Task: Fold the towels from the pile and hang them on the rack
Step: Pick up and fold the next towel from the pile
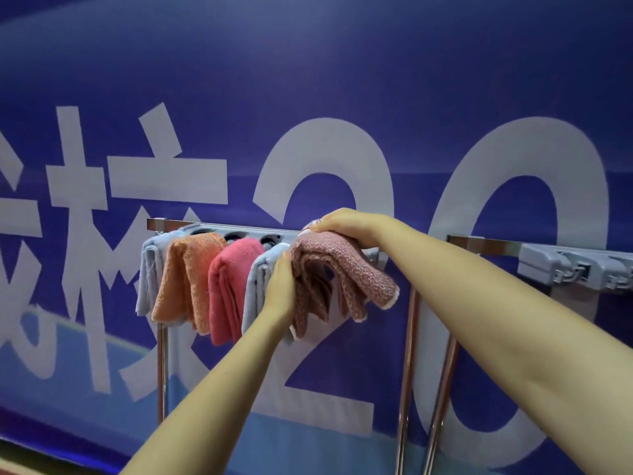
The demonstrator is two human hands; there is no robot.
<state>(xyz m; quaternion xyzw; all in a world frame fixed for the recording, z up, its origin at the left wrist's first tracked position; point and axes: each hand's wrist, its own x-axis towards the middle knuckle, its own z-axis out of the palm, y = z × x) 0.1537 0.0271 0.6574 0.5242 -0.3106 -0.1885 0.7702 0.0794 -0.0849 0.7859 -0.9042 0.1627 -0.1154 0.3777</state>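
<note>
A folded dusty-pink towel (346, 269) drapes over the right end of the metal rack's top bar (219, 225). My right hand (346, 222) lies on its top fold, fingers curled over the towel at the bar. My left hand (281, 286) presses with straight fingers against the towel's left side. To the left hang a light-blue towel (257, 289), a coral-pink towel (227, 289), an orange towel (186, 275) and another light-blue towel (148, 275), all folded over the same bar.
A second rack (486, 244) with a grey clip holder (575, 269) stands to the right. Chrome legs (409, 371) run down below both racks. A blue banner (308, 97) with large white characters fills the background close behind.
</note>
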